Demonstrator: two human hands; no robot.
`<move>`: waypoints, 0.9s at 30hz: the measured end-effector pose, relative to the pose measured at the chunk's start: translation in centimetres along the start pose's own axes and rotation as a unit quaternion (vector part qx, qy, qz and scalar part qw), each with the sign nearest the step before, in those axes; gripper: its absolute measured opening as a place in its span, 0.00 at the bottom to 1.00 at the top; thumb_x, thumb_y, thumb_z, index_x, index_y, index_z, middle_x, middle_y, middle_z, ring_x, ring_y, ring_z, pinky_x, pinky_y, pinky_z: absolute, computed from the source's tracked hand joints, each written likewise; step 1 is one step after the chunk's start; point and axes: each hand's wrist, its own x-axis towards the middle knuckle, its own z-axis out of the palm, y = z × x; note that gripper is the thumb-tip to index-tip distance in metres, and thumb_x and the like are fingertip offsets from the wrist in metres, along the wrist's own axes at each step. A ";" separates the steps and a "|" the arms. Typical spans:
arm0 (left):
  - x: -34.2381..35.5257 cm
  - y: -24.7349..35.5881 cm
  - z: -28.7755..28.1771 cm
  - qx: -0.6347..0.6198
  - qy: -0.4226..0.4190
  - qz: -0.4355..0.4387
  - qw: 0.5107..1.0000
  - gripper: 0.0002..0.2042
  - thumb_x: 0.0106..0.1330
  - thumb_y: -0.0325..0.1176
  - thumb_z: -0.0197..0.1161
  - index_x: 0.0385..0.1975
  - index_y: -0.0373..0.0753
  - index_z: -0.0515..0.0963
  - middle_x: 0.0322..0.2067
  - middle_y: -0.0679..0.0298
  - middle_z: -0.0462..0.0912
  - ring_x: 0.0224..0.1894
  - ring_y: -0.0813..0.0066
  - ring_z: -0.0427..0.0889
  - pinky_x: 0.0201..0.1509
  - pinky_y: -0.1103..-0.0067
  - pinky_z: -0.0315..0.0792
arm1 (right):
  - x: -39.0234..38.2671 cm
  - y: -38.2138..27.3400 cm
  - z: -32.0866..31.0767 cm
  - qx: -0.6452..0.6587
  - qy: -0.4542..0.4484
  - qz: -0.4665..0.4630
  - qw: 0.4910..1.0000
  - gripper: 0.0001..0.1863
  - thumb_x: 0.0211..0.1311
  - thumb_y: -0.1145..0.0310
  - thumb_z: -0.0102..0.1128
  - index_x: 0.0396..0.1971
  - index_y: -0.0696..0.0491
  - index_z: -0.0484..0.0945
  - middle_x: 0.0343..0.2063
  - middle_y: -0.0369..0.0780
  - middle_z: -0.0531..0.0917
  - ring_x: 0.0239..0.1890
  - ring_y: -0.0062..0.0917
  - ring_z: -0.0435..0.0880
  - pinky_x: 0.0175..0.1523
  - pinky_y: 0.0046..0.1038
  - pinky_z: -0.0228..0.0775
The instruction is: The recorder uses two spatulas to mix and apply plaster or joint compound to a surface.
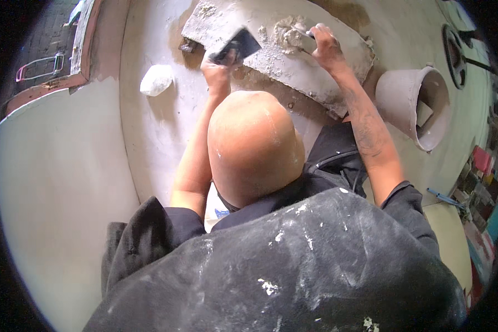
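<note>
My left hand (221,72) is closed around a dark rectangular trowel (246,48), blurred by motion, over the left part of a pale, plaster-crusted board (321,66). On the board's far right, my right hand (327,48) grips a scraper (307,34) whose blade is partly hidden by wet plaster. A heap of plaster (288,34) lies under and beside it, with smaller lumps scattered to the left. Between my forearms is a rounded skin-toned shape (254,144) with white specks; I cannot tell surely what it is.
A grey bucket (395,97) tips on its side at the right, a pale piece inside. A white lump (156,80) sits on the floor at left. Beyond the bucket is a black wheel-like ring (454,55). Mixed clutter (484,182) lines the right edge; a wooden frame (86,39) stands upper left.
</note>
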 end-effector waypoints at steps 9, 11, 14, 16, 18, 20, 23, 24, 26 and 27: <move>-3.0 -3.2 -11.1 -0.110 0.144 -0.269 0.946 0.08 0.65 0.34 0.51 0.41 0.41 0.70 0.36 0.62 0.77 0.37 0.69 0.78 0.35 0.67 0.79 | -0.1 -0.5 -1.3 0.008 0.054 0.038 0.998 0.15 0.37 0.84 0.47 0.30 0.57 0.70 0.31 0.46 0.74 0.38 0.42 0.73 0.40 0.37 0.67; -4.3 -4.0 -15.8 -0.120 0.160 -0.278 0.939 0.09 0.66 0.36 0.49 0.42 0.42 0.70 0.37 0.63 0.77 0.37 0.69 0.78 0.38 0.64 0.77 | -0.8 -1.0 -1.0 0.002 0.083 0.046 0.995 0.15 0.36 0.84 0.47 0.30 0.57 0.70 0.31 0.46 0.74 0.37 0.42 0.73 0.39 0.37 0.67; -6.7 -3.8 -21.9 -0.135 0.199 -0.326 0.914 0.10 0.67 0.37 0.48 0.42 0.41 0.70 0.40 0.63 0.77 0.41 0.68 0.76 0.43 0.63 0.75 | -2.9 -2.6 0.7 0.010 0.080 0.007 0.997 0.14 0.37 0.86 0.46 0.28 0.56 0.70 0.30 0.46 0.73 0.36 0.43 0.72 0.39 0.39 0.67; -8.8 -3.0 -25.0 -0.089 0.218 -0.345 0.909 0.11 0.66 0.36 0.48 0.43 0.39 0.70 0.42 0.63 0.76 0.45 0.67 0.75 0.49 0.62 0.72 | -5.2 -4.6 2.6 -0.023 0.055 -0.046 0.997 0.11 0.37 0.82 0.48 0.26 0.55 0.69 0.28 0.46 0.72 0.35 0.40 0.72 0.42 0.37 0.65; -10.4 -2.7 -27.3 -0.016 0.200 -0.369 0.907 0.11 0.64 0.34 0.50 0.43 0.40 0.71 0.42 0.65 0.77 0.44 0.68 0.76 0.46 0.63 0.72 | -7.6 -6.6 4.8 0.014 0.033 -0.056 0.998 0.08 0.38 0.81 0.49 0.22 0.54 0.69 0.27 0.43 0.71 0.34 0.37 0.72 0.40 0.35 0.65; -11.0 -3.3 -28.6 0.000 0.167 -0.382 0.909 0.11 0.64 0.34 0.50 0.43 0.41 0.71 0.41 0.65 0.77 0.43 0.68 0.76 0.44 0.63 0.72 | -8.8 -8.0 7.1 0.019 0.010 -0.035 0.999 0.08 0.37 0.81 0.49 0.22 0.54 0.69 0.26 0.42 0.71 0.33 0.36 0.72 0.39 0.35 0.65; -10.4 -4.8 -29.2 -0.003 0.208 -0.382 0.900 0.08 0.62 0.36 0.53 0.37 0.43 0.73 0.34 0.68 0.78 0.38 0.70 0.77 0.42 0.62 0.72 | -8.3 -8.2 9.4 0.019 0.022 -0.021 0.999 0.09 0.36 0.82 0.50 0.21 0.53 0.68 0.25 0.41 0.69 0.32 0.35 0.71 0.36 0.35 0.64; -10.3 -5.0 -29.3 0.007 0.222 -0.384 0.896 0.07 0.61 0.38 0.55 0.33 0.43 0.73 0.30 0.69 0.77 0.35 0.71 0.76 0.42 0.61 0.71 | -7.6 -7.9 9.9 0.007 0.015 -0.013 1.000 0.09 0.36 0.82 0.50 0.21 0.53 0.68 0.25 0.41 0.69 0.32 0.35 0.71 0.36 0.35 0.64; -10.2 -5.1 -28.8 0.007 0.248 -0.380 0.891 0.09 0.58 0.41 0.59 0.24 0.44 0.72 0.23 0.70 0.72 0.29 0.72 0.74 0.43 0.56 0.69 | -5.4 -6.8 10.1 -0.001 0.022 -0.011 1.000 0.10 0.34 0.82 0.51 0.21 0.53 0.69 0.25 0.42 0.70 0.32 0.36 0.71 0.36 0.35 0.64; -10.2 -4.9 -28.5 -0.001 0.251 -0.376 0.892 0.09 0.58 0.41 0.59 0.24 0.44 0.72 0.23 0.70 0.72 0.29 0.72 0.74 0.43 0.56 0.69 | -4.0 -6.1 10.0 -0.015 0.030 0.004 0.999 0.11 0.34 0.82 0.51 0.22 0.53 0.70 0.26 0.42 0.70 0.31 0.36 0.71 0.37 0.36 0.64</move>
